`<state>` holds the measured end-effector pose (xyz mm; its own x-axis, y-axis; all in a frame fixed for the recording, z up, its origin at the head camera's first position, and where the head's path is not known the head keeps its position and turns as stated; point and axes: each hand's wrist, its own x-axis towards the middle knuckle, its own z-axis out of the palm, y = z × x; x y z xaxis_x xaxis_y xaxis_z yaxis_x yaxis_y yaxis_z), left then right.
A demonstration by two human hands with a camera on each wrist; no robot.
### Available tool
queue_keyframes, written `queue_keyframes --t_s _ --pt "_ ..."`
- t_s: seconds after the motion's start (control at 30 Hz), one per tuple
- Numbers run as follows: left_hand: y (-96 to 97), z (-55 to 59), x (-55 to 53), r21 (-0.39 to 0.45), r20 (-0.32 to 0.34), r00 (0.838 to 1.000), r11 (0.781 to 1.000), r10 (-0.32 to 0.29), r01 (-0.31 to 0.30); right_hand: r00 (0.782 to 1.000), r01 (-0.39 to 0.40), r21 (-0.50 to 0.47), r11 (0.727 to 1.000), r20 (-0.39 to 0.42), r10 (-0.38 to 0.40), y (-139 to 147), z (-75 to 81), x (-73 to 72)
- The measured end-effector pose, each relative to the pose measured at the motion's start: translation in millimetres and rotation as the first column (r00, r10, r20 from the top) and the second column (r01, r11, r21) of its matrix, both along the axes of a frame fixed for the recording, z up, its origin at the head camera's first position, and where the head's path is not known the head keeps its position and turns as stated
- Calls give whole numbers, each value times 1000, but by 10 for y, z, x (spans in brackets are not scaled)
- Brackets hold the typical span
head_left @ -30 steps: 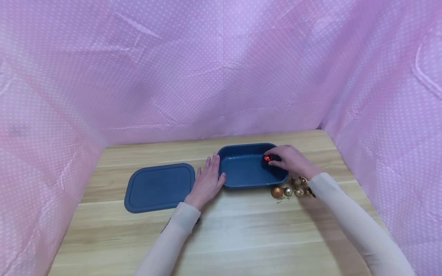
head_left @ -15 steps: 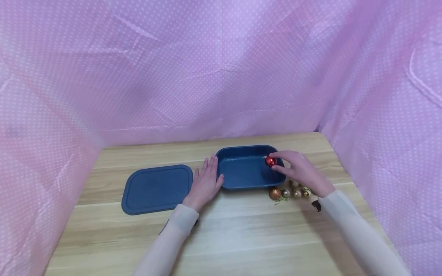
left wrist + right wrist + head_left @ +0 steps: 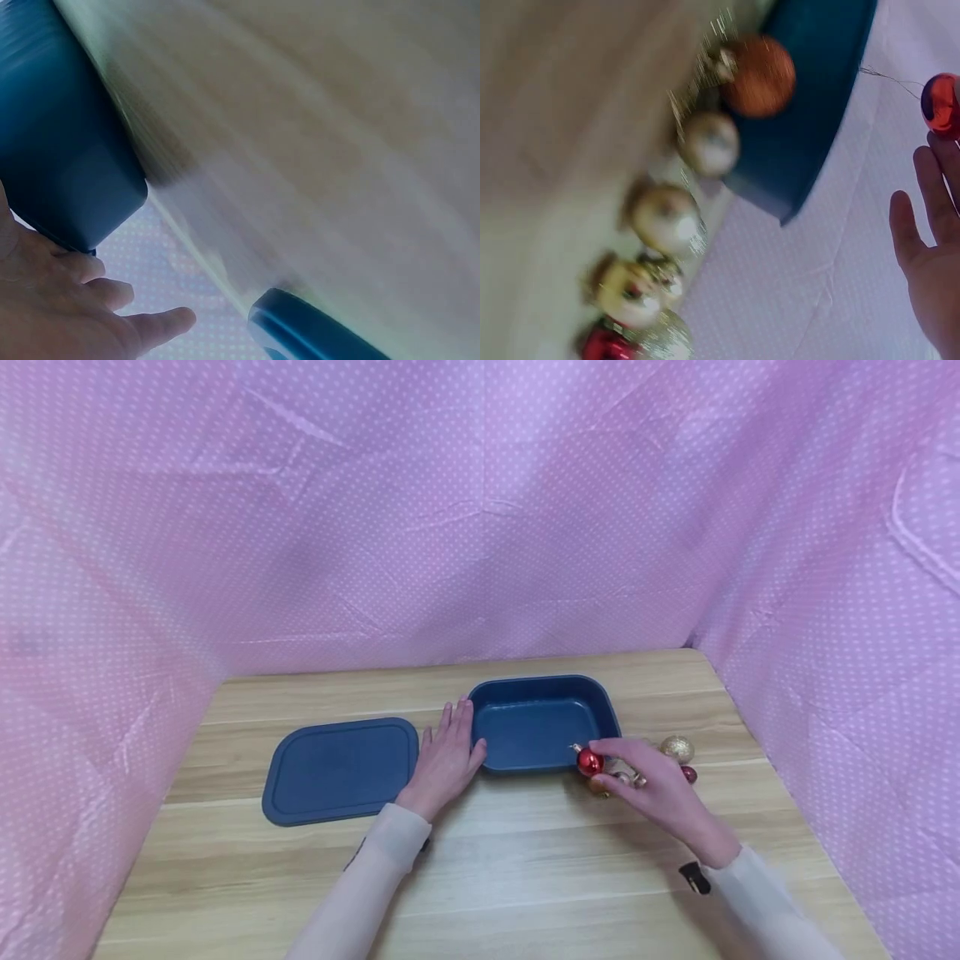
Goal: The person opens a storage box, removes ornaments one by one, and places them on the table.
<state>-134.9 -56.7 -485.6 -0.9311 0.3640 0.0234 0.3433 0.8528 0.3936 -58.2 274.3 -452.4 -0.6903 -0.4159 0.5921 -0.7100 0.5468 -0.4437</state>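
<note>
Between thumb and fingers my right hand (image 3: 663, 793) pinches a shiny red Christmas bauble (image 3: 590, 762), held at the near right corner of a blue rectangular container (image 3: 536, 768). In the right wrist view the red bauble (image 3: 940, 106) shows its thin hanging string. My left hand (image 3: 444, 764) lies with straight fingers against the container's left end; the left wrist view shows these fingers (image 3: 112, 292) at its wall. No bauble shows inside the container. Beside its right end lie several gold, copper and dark red baubles (image 3: 667, 217), partly hidden by my right hand in the head view.
A flat blue lid (image 3: 341, 771) lies on the wooden table (image 3: 487, 877), left of my left hand. A glittery gold bauble (image 3: 677, 749) and a dark red one (image 3: 688, 774) lie right of my right hand. Pink dotted cloth (image 3: 480, 527) stands behind the table.
My right hand has brought the red bauble up out of the container and toward me, to its near right corner. The left hand stays at the container's left end.
</note>
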Motion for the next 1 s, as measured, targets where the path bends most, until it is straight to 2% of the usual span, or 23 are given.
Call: queue_keyframes --t_s 0.1,0.13,0.23,0.37,0.5,0.7,1.0 --pt "-3 11 2 4 -2 1000 1000 -1 1 999 -33 -7 999 -38 32 -51 -88 91" --pt "-5 15 1 4 -4 1000 1000 -4 4 996 -50 -9 999 -70 50 -68 -119 106" --pt "-8 17 -3 5 -12 1000 1000 -7 7 992 -87 0 996 -96 86 -106 -194 144" --pt "-9 10 -1 0 -9 1000 1000 -6 6 994 -87 54 995 -69 91 -125 -286 182" --pt "-2 -3 4 -7 -2 1000 1000 -9 9 998 -51 147 988 -23 55 -128 -350 217" --pt "7 -8 3 8 -19 1000 1000 -8 8 998 -27 233 972 54 15 -137 -378 203" --pt "14 -6 35 14 -16 1000 1000 -5 5 1000 -23 391 920 22 16 -171 -400 154"
